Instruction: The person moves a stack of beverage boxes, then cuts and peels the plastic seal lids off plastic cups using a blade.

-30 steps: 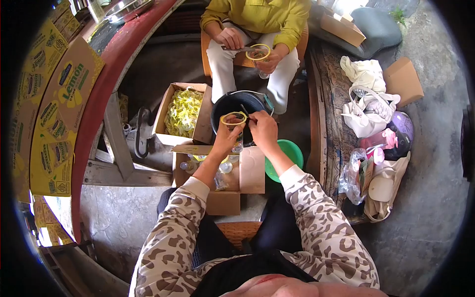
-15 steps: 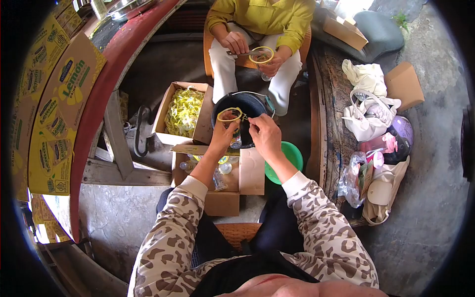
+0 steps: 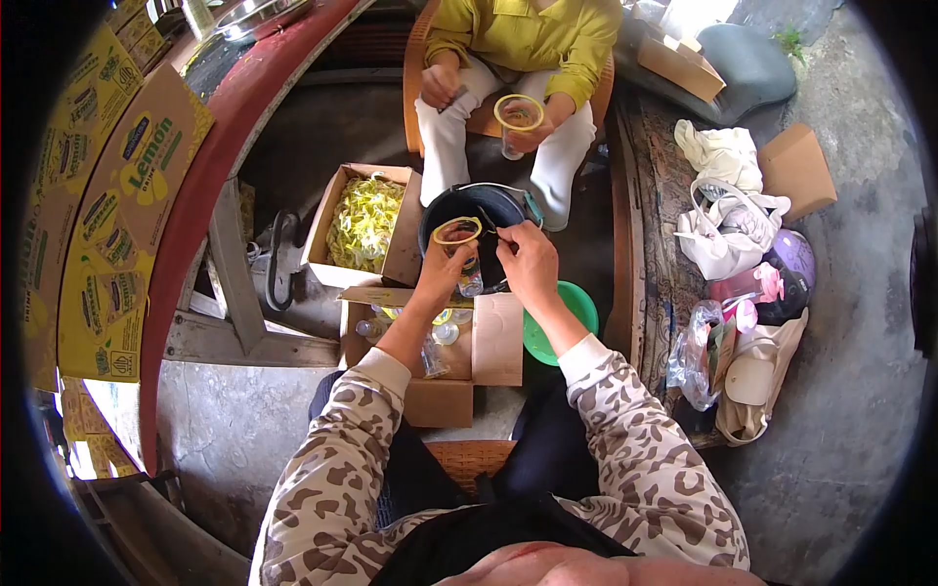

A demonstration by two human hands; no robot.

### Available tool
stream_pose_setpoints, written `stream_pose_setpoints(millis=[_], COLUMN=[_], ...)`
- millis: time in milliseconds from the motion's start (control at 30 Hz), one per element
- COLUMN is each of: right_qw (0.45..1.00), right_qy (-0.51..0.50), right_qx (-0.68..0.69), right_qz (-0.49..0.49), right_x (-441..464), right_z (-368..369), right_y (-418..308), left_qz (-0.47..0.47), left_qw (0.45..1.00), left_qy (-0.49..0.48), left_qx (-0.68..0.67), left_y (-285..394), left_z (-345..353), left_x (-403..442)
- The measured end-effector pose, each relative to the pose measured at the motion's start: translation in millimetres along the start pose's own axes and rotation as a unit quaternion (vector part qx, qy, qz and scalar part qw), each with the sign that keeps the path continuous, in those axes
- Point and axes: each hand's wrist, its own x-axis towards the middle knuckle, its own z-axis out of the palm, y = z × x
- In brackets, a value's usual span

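Note:
My left hand (image 3: 442, 269) is wrapped round a clear plastic cup (image 3: 471, 281) with a yellow rim, held tilted over a dark bucket (image 3: 430, 217). Close to the rim, my right hand (image 3: 528, 262) is closed in a pinch. A thin dark sliver shows at its fingertips, too small to name. Below my hands stands an open cardboard box (image 3: 440, 402) with clear plastic cups (image 3: 446, 333) inside. A green basin (image 3: 578, 311) is partly hidden behind my right forearm.
Opposite sits a person in a yellow shirt (image 3: 528, 39), holding a yellow-rimmed cup (image 3: 518, 115) and a blade (image 3: 454, 99). A carton of yellow strips (image 3: 363, 223) stands left of the bucket. Lemon drink cartons (image 3: 127, 225) line the left; bags (image 3: 728, 230) lie on the right.
My cup has dipped slightly, and my right hand has shifted a little right. The yellowish scrap by its fingertips no longer shows. The other person's blade hand has moved away from their cup.

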Motion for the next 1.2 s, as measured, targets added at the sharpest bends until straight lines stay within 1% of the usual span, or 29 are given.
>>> stream_pose_setpoints(millis=[100, 200, 300, 367, 433, 500, 600, 667, 733, 867, 933, 1100, 1200], right_qw=[1.000, 0.999, 0.998, 0.997, 0.996, 0.996, 0.996, 0.996, 0.999, 1.000, 0.999, 0.998, 0.996], right_qy=[0.002, -0.005, -0.014, -0.016, -0.020, -0.011, -0.004, -0.002, -0.024, -0.003, 0.004, 0.004, 0.000], right_qx=[-0.006, -0.018, -0.032, -0.038, -0.036, -0.032, -0.041, -0.054, -0.030, -0.012, -0.022, -0.027, -0.039], right_qz=[-0.031, -0.047, -0.060, -0.068, -0.076, -0.077, -0.073, -0.068, -0.012, -0.024, -0.032, -0.060, -0.077], right_x=[-3.7, -5.1, -5.5, -7.0, -7.1, -5.2, -1.2, -1.1, -1.0, -1.8, -2.3, -7.6, -4.6], right_z=[-4.5, -6.0, -7.6, -7.3, -5.7, -4.2, -3.4, -1.6, 0.6, -6.7, -9.8, -11.5, -10.2], right_y=[-6.2, -8.9, -10.4, -11.0, -9.4, -9.6, -6.8, -1.6, 4.8, -1.3, -4.5, -11.1, -9.5], left_qz=[0.009, 0.006, -0.011, 0.000, 0.002, 0.003, -0.018, -0.011, 0.019, 0.014, 0.018, 0.006, 0.025], left_qw=[1.000, 1.000, 1.000, 1.000, 0.999, 0.999, 1.000, 0.999, 0.999, 1.000, 0.999, 0.999, 0.998], left_qy=[-0.018, -0.003, 0.001, 0.022, 0.025, 0.029, -0.013, -0.030, -0.025, -0.020, 0.006, 0.005, 0.000], left_qx=[-0.009, 0.003, -0.025, 0.013, 0.021, 0.029, 0.016, 0.013, 0.040, 0.015, 0.033, 0.040, 0.054], left_y=[-7.4, -13.6, -11.1, -5.3, -3.7, -2.6, -2.3, -0.9, 3.0, -1.0, 0.8, 2.3, 0.0], left_z=[-6.1, -7.6, -5.6, -2.1, -1.7, -0.7, 3.9, 5.9, 5.7, -3.9, -5.6, -8.5, -7.4], left_x=[6.0, 7.1, 5.7, 3.5, 2.1, 1.2, -3.3, -4.8, -4.3, 1.2, 3.7, 5.5, 6.1])
